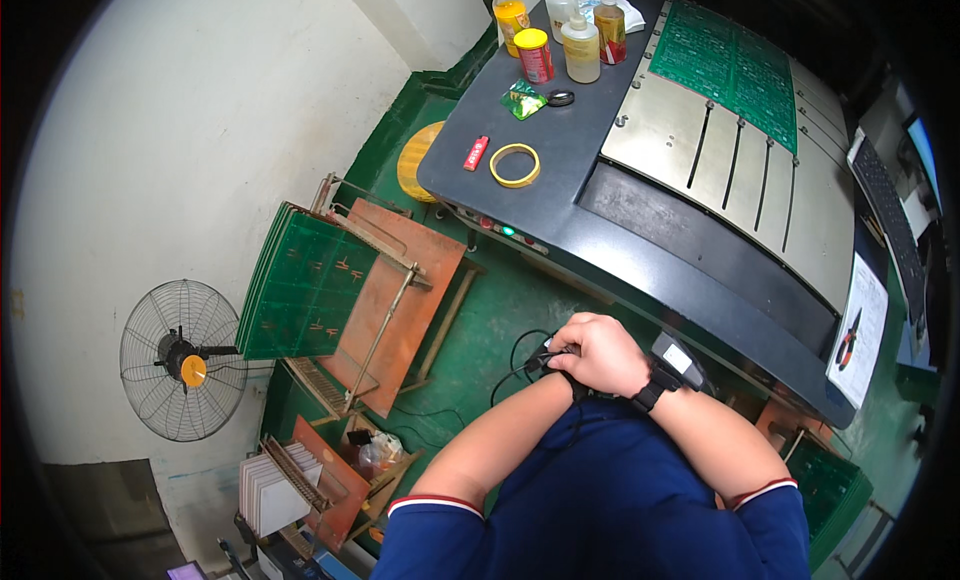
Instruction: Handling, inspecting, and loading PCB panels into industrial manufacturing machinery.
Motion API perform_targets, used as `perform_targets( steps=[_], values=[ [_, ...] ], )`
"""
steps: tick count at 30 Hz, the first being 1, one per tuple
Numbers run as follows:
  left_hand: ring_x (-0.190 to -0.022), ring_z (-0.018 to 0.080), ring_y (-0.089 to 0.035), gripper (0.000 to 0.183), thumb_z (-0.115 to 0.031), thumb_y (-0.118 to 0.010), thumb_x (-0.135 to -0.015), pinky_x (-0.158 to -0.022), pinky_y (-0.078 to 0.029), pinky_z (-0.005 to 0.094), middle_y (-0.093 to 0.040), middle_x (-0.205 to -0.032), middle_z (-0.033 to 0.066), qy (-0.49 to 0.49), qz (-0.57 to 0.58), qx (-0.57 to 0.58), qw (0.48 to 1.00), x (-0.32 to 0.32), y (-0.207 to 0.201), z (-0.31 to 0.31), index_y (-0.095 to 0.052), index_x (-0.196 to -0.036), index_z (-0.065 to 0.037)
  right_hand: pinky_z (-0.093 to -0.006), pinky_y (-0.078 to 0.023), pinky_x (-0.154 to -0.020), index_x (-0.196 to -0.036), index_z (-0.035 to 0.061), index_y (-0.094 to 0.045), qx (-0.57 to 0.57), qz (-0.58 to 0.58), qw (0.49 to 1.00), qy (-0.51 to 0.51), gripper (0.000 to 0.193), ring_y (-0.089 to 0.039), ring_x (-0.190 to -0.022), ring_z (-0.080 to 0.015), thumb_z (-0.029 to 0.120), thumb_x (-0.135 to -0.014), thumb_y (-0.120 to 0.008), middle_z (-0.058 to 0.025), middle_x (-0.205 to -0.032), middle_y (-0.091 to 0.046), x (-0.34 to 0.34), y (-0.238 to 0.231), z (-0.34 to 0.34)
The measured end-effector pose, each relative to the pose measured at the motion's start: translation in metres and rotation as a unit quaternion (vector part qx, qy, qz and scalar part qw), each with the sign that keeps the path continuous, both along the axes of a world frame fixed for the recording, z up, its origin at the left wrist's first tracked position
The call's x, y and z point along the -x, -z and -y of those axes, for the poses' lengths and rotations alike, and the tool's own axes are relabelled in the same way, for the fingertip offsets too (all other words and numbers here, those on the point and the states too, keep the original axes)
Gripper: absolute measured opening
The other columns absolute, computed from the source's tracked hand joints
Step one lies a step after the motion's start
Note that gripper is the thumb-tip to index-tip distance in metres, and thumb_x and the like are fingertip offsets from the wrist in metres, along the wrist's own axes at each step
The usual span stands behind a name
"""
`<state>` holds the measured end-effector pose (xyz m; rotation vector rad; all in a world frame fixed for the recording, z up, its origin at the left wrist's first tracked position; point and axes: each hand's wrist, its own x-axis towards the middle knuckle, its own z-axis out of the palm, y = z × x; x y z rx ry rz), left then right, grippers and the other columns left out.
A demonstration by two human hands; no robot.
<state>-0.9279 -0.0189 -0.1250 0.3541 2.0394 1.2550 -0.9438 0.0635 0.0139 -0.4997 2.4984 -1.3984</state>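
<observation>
My right hand is closed over my left wrist, its thumb and fingers curled at a black wrist strap there. Thin black cables loop out beside that wrist. The right hand and the black gear hide my left hand, so its fingers do not show. Around my right wrist runs another black strap, carrying a dark device with a white label. Both forearms meet in front of my blue shirt, close to the near edge of the dark machine table.
Green circuit boards lie on the machine's metal plate. Bottles, a yellow tape roll and a red box stand or lie at left. Pliers rest on paper at right. A board rack and fan stand left.
</observation>
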Motion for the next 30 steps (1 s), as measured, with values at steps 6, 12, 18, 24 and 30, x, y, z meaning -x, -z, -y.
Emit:
perform_targets(
  steps=[6, 12, 18, 24, 30],
  values=[
    [-0.087, 0.0115, -0.056, 0.014, -0.014, -0.047, -0.087, -0.076, -0.045, 0.0284, -0.059, -0.090, 0.0037, -0.029, 0.047, -0.075, 0.996, -0.010, 0.010, -0.006, -0.056, -0.092, -0.006, -0.0319, -0.049, -0.062, -0.074, 0.0053, -0.065, 0.047, 0.079, 0.996, -0.017, 0.012, -0.060, -0.065, -0.0225, 0.013, -0.064, -0.065, -0.0093, -0.071, -0.061, 0.001, -0.010, -0.007],
    [-0.090, 0.0114, -0.056, 0.014, -0.014, -0.046, -0.087, -0.078, -0.045, 0.0286, -0.059, -0.092, 0.0041, -0.145, 0.077, -0.279, 0.946, -0.023, 0.018, -0.022, -0.056, -0.092, -0.006, -0.0297, -0.049, -0.060, -0.070, 0.0056, -0.064, 0.027, 0.181, 0.983, 0.033, 0.016, -0.061, -0.060, -0.0189, 0.019, -0.062, -0.066, -0.0082, -0.062, -0.062, 0.012, 0.009, -0.009],
    [-0.104, 0.0161, -0.053, 0.025, -0.017, -0.044, -0.089, -0.089, -0.042, 0.0308, -0.057, -0.109, 0.0091, 0.079, -0.116, -0.055, 0.989, -0.031, 0.038, -0.023, -0.055, -0.110, -0.009, -0.0287, -0.049, -0.059, -0.072, 0.0040, -0.067, -0.053, 0.121, 0.984, -0.119, 0.015, -0.061, -0.059, -0.0184, 0.014, -0.062, -0.063, -0.0086, -0.062, -0.062, 0.025, -0.008, -0.007],
    [-0.095, 0.0227, -0.059, 0.033, -0.033, -0.051, -0.087, -0.087, -0.043, 0.0340, -0.064, -0.092, 0.0111, 0.178, -0.137, 0.002, 0.974, -0.015, -0.022, -0.023, -0.062, -0.101, -0.005, -0.0344, -0.050, -0.063, -0.075, 0.0046, -0.067, -0.145, 0.189, 0.968, -0.083, 0.022, -0.063, -0.067, -0.0275, 0.019, -0.057, -0.066, -0.0146, -0.070, -0.064, 0.034, 0.013, -0.043],
    [-0.072, 0.0175, -0.058, 0.015, -0.015, -0.050, -0.084, -0.063, -0.046, 0.0297, -0.060, -0.073, 0.0089, 0.100, 0.011, -0.036, 0.994, 0.017, -0.043, 0.001, -0.059, -0.087, -0.004, -0.0309, -0.049, -0.064, -0.091, 0.0029, -0.064, -0.074, 0.189, 0.979, 0.001, 0.033, -0.062, -0.066, -0.0217, 0.011, -0.059, -0.066, -0.0106, -0.072, -0.063, -0.005, 0.046, -0.066]
  ],
)
